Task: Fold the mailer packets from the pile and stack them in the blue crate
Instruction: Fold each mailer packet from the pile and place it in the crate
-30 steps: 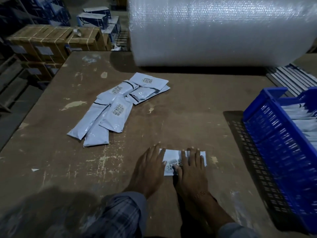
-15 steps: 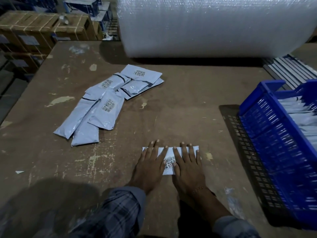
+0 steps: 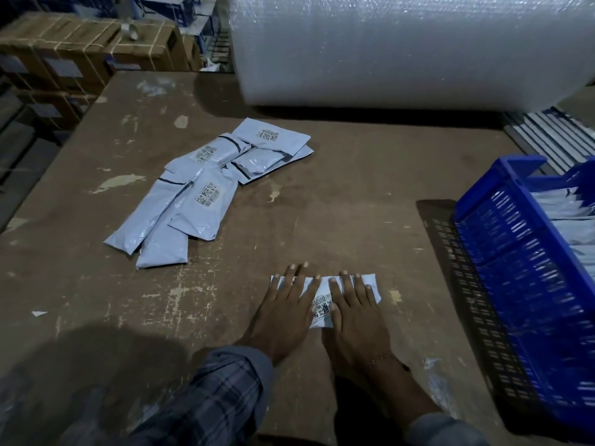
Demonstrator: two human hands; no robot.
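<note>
A white mailer packet [image 3: 322,297] with a barcode label lies flat on the brown table near me. My left hand [image 3: 283,310] presses its left half with straight fingers. Beside it, my right hand [image 3: 357,313] lies flat on the right half. A pile of several grey-white mailer packets [image 3: 206,191] sits farther back on the left. The blue crate [image 3: 515,239] stands at the right edge of the table, holding folded white packets [image 3: 570,220].
A large roll of bubble wrap [image 3: 402,46] lies across the back of the table [image 3: 354,201]. Strapped cardboard boxes [image 3: 87,49] stand beyond the table's left rear corner. Flat grey sheets [image 3: 550,133] lie behind the crate.
My left hand has slid further left over the packet, spreading it flat under both palms. The view has shifted slightly; the pile and crate stay where they were.
</note>
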